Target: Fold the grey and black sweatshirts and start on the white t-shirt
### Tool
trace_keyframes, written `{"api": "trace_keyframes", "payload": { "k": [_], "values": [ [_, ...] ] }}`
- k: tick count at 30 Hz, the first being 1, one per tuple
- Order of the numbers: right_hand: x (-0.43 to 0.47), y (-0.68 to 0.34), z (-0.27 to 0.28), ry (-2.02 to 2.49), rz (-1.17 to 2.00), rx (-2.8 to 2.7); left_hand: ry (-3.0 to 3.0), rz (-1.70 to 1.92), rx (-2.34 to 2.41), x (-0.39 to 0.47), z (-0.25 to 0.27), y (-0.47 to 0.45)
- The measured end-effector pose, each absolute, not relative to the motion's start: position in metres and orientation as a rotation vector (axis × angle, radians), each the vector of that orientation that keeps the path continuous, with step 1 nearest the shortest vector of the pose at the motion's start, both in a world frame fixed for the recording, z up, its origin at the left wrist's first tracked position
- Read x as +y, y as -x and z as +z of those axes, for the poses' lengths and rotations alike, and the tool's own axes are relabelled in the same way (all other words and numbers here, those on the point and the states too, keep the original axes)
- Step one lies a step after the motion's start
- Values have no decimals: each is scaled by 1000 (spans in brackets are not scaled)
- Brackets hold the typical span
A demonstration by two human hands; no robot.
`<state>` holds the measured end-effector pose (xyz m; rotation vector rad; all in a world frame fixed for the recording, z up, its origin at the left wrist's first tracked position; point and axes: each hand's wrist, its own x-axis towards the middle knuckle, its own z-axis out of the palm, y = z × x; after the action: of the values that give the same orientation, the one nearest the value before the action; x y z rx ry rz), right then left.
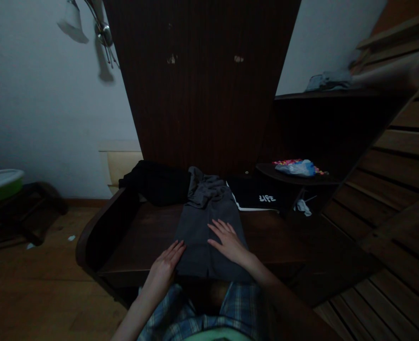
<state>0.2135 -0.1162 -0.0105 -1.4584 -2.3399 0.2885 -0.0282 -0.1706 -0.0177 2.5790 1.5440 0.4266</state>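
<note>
A pair of dark grey shorts or trousers [209, 237] lies spread on the dark wooden bench [152, 232], its leg ends at the front edge and its upper part bunched at the back. My left hand [166, 260] rests at the garment's left edge, fingers stretched and close together. Lying flat on the cloth right of the middle is my right hand [227, 240], its fingers spread. Neither hand grips anything. Black cloth [159, 182] is heaped behind on the left. Back right lies a folded black garment [255, 193] with white lettering and a white edge.
A tall dark cabinet [209, 94] stands behind the bench. On the right, a small shelf [287, 177] holds a plastic bag [298, 168]. Wooden slats [390, 161] rise at the far right. A green basin [1, 187] sits on a stand at left.
</note>
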Motion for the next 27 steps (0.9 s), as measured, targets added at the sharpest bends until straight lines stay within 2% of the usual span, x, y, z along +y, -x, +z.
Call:
{"api": "trace_keyframes", "payload": {
  "k": [4,8,10,13,15,18,21,27],
  "values": [
    [-117,-214,-10,1507,316,-2351,-2545,361,1571,-176,-12,30],
    [-117,-212,-9,1518,320,-2352,-2515,253,1369,-165,24,32],
    [-117,-212,-8,1510,330,-2361,-2507,317,1311,-148,44,32],
    [-114,-218,-2,1467,395,-2374,-2479,423,1515,-111,60,25],
    [-108,-229,4,1473,408,-2319,-2447,329,1702,-89,57,18],
    [-98,-251,11,1701,225,-2097,-2398,184,1881,-70,41,8],
    [-91,-272,10,1992,74,-1896,-2397,262,1985,-65,21,3],
    [-85,-278,0,2098,202,-1903,-2388,362,2011,-63,4,4]
  ]
}}
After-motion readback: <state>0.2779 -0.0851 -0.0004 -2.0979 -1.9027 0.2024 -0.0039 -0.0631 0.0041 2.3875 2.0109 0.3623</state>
